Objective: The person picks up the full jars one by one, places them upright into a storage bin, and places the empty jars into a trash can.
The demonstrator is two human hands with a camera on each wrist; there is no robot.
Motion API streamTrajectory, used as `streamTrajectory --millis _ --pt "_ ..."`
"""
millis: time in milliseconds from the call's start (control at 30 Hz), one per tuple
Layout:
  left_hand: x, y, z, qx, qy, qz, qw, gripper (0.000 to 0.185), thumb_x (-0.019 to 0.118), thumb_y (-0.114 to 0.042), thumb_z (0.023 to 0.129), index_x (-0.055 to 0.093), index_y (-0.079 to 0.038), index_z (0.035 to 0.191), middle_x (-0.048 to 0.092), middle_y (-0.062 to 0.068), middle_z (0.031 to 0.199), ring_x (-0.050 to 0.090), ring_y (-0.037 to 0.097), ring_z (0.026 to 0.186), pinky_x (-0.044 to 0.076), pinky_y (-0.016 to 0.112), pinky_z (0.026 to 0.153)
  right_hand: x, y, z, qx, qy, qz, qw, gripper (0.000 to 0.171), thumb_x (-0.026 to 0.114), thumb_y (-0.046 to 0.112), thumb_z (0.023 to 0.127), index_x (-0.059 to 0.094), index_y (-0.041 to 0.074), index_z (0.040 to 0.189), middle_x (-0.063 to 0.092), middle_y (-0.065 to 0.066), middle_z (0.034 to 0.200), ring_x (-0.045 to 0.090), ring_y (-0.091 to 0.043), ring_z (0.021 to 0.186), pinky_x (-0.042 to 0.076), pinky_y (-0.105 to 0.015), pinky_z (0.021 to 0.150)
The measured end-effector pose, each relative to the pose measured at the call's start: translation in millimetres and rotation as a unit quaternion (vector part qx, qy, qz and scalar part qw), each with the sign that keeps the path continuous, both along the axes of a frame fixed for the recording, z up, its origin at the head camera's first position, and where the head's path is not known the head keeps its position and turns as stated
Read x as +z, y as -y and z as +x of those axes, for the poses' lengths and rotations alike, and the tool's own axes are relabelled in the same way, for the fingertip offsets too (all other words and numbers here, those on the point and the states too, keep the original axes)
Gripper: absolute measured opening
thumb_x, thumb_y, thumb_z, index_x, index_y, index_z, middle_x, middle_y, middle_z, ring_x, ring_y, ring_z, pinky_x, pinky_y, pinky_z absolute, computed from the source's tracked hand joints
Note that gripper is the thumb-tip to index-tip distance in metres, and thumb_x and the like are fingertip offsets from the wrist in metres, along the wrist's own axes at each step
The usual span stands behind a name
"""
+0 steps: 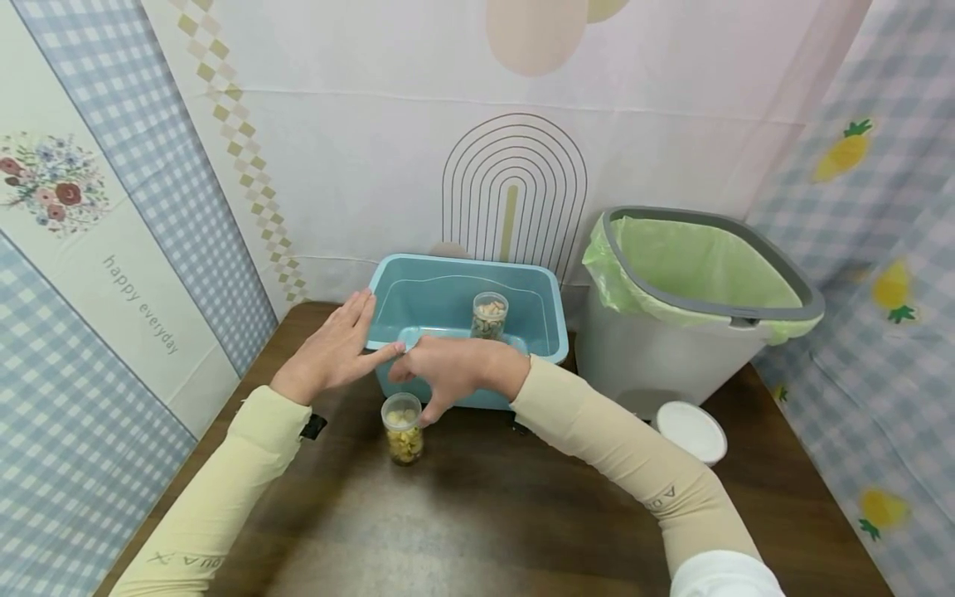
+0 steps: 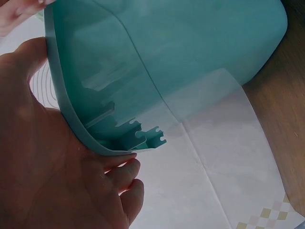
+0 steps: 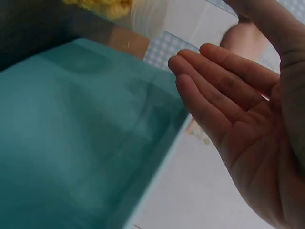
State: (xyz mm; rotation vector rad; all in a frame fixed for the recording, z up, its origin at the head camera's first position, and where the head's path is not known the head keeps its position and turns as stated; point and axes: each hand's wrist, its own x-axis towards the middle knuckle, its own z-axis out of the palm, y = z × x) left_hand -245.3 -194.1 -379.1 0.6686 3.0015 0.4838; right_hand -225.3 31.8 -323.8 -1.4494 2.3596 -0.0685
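Brown table [image 1: 477, 514]: hands by teal bin [image 1: 462, 307] w/ jar [image 1: 403, 427].

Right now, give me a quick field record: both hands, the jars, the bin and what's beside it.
left hand: open, flat against the left end of the teal bin
right hand: open, empty, above the jar on the table
jar on the table: yellow pieces inside, no lid visible
jar in the bin: upright
trash can: right of the bin, green liner
white lid: on the table by the trash can
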Motion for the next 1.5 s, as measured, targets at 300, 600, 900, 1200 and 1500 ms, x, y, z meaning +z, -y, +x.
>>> streamTrajectory --millis 300,600,900,1200,1500 --pt "-1.4 -0.3 0.6 -0.004 -0.007 0.0 1.0 0.107 0.044 -0.069 0.105 0.004 0.008 0.166 0.002 0.026 0.177 0.003 0.042 0.166 0.009 0.06 0.134 -25.3 13.8 2.4 0.026 -0.047 0.011 0.998 0.063 0.087 0.033 0.089 0.064 0.005 0.142 0.07 -0.005 0.137 0.07 -0.016 0.121 0.056 -0.028 0.104" --pt "-2.9 0.0 0.9 -0.007 -0.009 0.004 0.9999 0.105 0.045 -0.067 0.105 0.005 0.009 0.166 0.003 0.026 0.177 0.003 0.043 0.166 0.01 0.06 0.134 -42.8 22.4 3.5 0.024 -0.084 0.028 0.996 0.059 0.086 0.034 0.09 0.067 0.008 0.14 0.071 -0.002 0.136 0.069 -0.013 0.121 0.056 -0.026 0.104" --pt "-1.7 -0.4 -0.3 -0.003 -0.005 0.002 1.0 0.106 0.045 -0.068 0.105 0.004 0.008 0.166 0.002 0.026 0.177 0.002 0.042 0.166 0.009 0.059 0.135 -37.1 17.3 2.9 0.039 -0.089 0.021 0.995 0.052 0.087 0.036 0.089 0.07 0.011 0.131 0.073 0.001 0.124 0.069 -0.011 0.11 0.057 -0.025 0.097" --pt "-1.5 1.5 -0.8 -0.002 0.002 0.003 1.0 0.107 0.043 -0.07 0.105 0.003 0.008 0.166 0.001 0.025 0.177 0.001 0.043 0.166 0.009 0.06 0.134 -21.0 1.2 8.6 0.029 -0.047 0.013 0.998 0.052 0.087 0.031 0.088 0.069 0.009 0.132 0.074 0.0 0.119 0.068 -0.008 0.095 0.058 -0.024 0.088" --pt "-0.1 -0.7 0.3 -0.002 -0.003 0.004 1.0 0.106 0.045 -0.068 0.105 0.004 0.008 0.166 0.003 0.027 0.177 0.003 0.044 0.166 0.011 0.06 0.134 4.3 -25.5 14.8 0.003 -0.022 0.011 1.0 0.046 0.086 0.032 0.089 0.071 0.013 0.128 0.074 0.003 0.115 0.064 -0.007 0.09 0.056 -0.024 0.081"
